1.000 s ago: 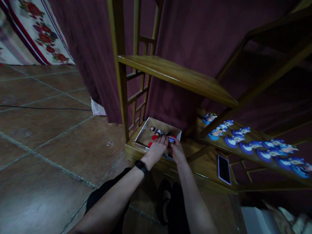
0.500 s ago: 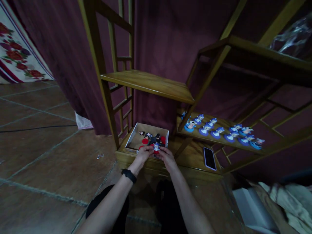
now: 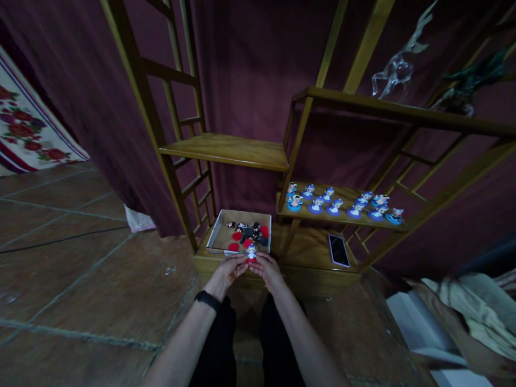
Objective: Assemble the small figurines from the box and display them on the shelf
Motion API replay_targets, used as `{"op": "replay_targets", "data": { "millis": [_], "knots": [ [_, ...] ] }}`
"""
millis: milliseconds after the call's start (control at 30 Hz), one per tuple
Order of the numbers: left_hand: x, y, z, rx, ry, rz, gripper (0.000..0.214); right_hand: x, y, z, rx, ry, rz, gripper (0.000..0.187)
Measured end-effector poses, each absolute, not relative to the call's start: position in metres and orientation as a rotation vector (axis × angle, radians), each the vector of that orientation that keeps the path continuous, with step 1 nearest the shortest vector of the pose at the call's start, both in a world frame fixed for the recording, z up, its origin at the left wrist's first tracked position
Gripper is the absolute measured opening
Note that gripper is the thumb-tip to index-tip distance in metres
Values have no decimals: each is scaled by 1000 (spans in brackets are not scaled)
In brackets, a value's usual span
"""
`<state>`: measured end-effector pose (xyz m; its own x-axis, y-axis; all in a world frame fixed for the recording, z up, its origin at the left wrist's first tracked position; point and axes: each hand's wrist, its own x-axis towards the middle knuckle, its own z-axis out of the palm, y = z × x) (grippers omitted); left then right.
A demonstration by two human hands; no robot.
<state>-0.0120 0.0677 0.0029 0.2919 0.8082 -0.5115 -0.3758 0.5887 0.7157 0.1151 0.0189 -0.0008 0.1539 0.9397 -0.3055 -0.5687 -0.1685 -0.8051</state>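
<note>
Between my fingertips is a small figurine [image 3: 251, 251], white and blue-purple on a red base, held upright. My left hand [image 3: 230, 270] pinches its base from the left, with a black band on that wrist. From the right, my right hand [image 3: 269, 270] grips the same base. Just behind my hands sits a shallow cardboard box [image 3: 215, 240] on the low wooden shelf. Inside it lie several dark-haired figurines [image 3: 250, 232] and loose red discs [image 3: 234, 246].
Several blue-and-white figurines [image 3: 334, 207] stand on a raised shelf [image 3: 342, 219] to the right. Below it lies a phone [image 3: 338, 250]. An upper board [image 3: 229, 150] juts out above the box. A glass animal [image 3: 397, 67] stands higher up. Pale boxes [image 3: 423, 325] rest at lower right.
Both hands have drawn the figurine back from over the box toward me, to its front edge. My view has shifted right and up, bringing the glass animal into sight.
</note>
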Motion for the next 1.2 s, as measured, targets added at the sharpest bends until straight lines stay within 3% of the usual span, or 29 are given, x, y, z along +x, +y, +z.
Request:
{"op": "replay_targets", "data": {
  "millis": [733, 1200],
  "knots": [
    [-19, 38, -12, 509, 1061, 1038, 9, 104, 14, -9, -1059, -554, 1469, 35],
    [4, 43, 4, 867, 1034, 1050, 18, 120, 10, -16, -1065, -524, 1373, 38]
  ]
}}
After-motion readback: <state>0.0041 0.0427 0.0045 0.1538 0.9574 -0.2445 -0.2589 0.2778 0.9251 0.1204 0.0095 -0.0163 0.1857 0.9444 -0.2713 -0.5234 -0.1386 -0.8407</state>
